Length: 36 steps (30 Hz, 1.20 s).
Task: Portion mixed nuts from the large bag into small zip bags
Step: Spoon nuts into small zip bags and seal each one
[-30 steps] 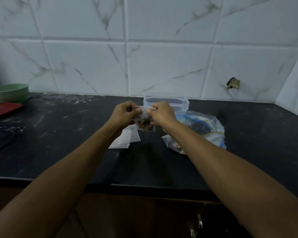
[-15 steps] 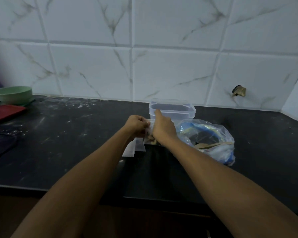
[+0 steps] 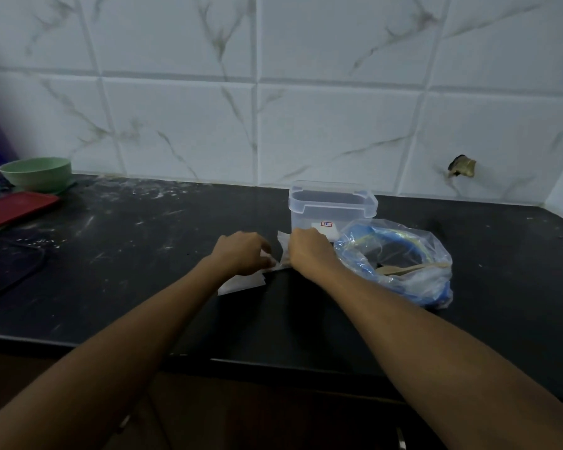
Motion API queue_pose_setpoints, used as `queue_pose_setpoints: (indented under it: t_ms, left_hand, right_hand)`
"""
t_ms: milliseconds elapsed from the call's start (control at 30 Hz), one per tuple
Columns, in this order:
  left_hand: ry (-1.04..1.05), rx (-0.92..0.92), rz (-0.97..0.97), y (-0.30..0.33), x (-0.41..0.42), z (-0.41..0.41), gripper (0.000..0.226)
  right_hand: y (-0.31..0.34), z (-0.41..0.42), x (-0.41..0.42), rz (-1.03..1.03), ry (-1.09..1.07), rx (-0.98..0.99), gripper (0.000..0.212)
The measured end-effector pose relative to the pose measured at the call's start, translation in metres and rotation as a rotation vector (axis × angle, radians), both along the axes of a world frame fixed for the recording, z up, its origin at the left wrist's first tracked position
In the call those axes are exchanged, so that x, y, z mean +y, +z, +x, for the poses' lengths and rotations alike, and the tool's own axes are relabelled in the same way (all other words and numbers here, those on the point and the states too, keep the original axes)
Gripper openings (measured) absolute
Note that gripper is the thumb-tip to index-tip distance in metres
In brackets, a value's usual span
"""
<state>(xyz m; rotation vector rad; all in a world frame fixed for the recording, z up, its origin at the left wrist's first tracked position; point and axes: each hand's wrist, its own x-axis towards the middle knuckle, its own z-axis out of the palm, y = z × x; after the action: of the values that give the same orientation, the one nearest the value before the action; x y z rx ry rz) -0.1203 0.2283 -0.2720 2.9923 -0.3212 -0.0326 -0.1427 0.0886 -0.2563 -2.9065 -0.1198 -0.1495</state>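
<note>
Clear small zip bag (image 3: 282, 251) on the black countertop (image 3: 143, 241) between both hands, right hand (image 3: 309, 253) curled over it, left hand (image 3: 241, 256) pinching its near edge above spare bags (image 3: 241, 282); large nut bag (image 3: 400, 264) just rightward.

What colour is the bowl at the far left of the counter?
Pale green; the bowl shows clearly in the head view, beside a red tray.

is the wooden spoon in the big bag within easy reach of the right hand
Probably yes: the right hand is beside the big bag, whose mouth gapes open with the wooden spoon lying inside, nothing between them.
</note>
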Motion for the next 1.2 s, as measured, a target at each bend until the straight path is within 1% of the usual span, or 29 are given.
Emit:
queue_pose_setpoints:
  t_ms: [67,133,233,367,433,500,533,567,633,700,767,867,1000,1067,1200]
  left_hand:
    - [-0.030,0.061,0.089,0.000,0.005,-0.005,0.041]
    - [-0.090,0.065,0.101,0.000,0.013,-0.006,0.042]
    - [-0.160,0.106,0.061,0.003,0.027,-0.007,0.042]
    - [-0.176,0.172,-0.044,0.002,0.040,-0.003,0.043]
    - [-0.163,0.134,-0.176,0.000,0.042,-0.003,0.041]
    - [-0.141,0.018,-0.316,0.000,0.041,-0.003,0.034]
    - [-0.104,-0.052,-0.355,-0.001,0.039,-0.002,0.031]
    - [-0.044,-0.113,-0.361,0.000,0.037,0.001,0.031]
    - [0.108,-0.181,-0.249,-0.003,0.034,0.010,0.037]
    - [0.215,-0.138,-0.082,-0.009,0.034,0.020,0.043]
    - [0.244,-0.076,-0.011,-0.015,0.035,0.026,0.038]
    - [0.258,-0.090,-0.086,-0.019,0.036,0.031,0.028]
    - [0.253,-0.122,-0.218,-0.018,0.037,0.033,0.016]
    - [0.230,-0.160,-0.248,-0.019,0.041,0.033,0.014]
    - [0.208,-0.276,-0.245,-0.017,0.048,0.027,0.011]
  right_hand:
    - [0.000,-0.001,0.000,-0.008,-0.003,-0.004,0.033]
    - [0.001,-0.002,0.001,-0.012,-0.006,0.003,0.033]
    - [0.002,-0.004,0.001,-0.014,-0.005,0.029,0.035]
    - [0.001,-0.007,0.000,-0.004,0.005,0.024,0.034]
    - [0.002,-0.009,0.000,0.001,0.003,0.017,0.033]
    - [0.003,-0.011,-0.002,0.006,0.009,-0.007,0.031]
    - [0.005,-0.012,-0.003,0.009,0.012,-0.025,0.030]
    - [0.006,-0.013,-0.003,0.014,0.014,-0.044,0.028]
    - [0.009,-0.015,-0.004,0.025,0.017,-0.064,0.025]
    - [0.012,-0.016,-0.004,0.039,0.025,-0.066,0.024]
    - [0.013,-0.017,-0.006,0.051,0.036,-0.063,0.023]
    - [0.014,-0.018,-0.009,0.082,0.032,-0.061,0.020]
    - [0.015,-0.013,-0.010,0.188,0.049,-0.061,0.020]
    - [0.014,-0.010,-0.009,0.220,0.064,-0.069,0.019]
    - [0.016,-0.008,-0.007,0.283,0.102,-0.058,0.018]
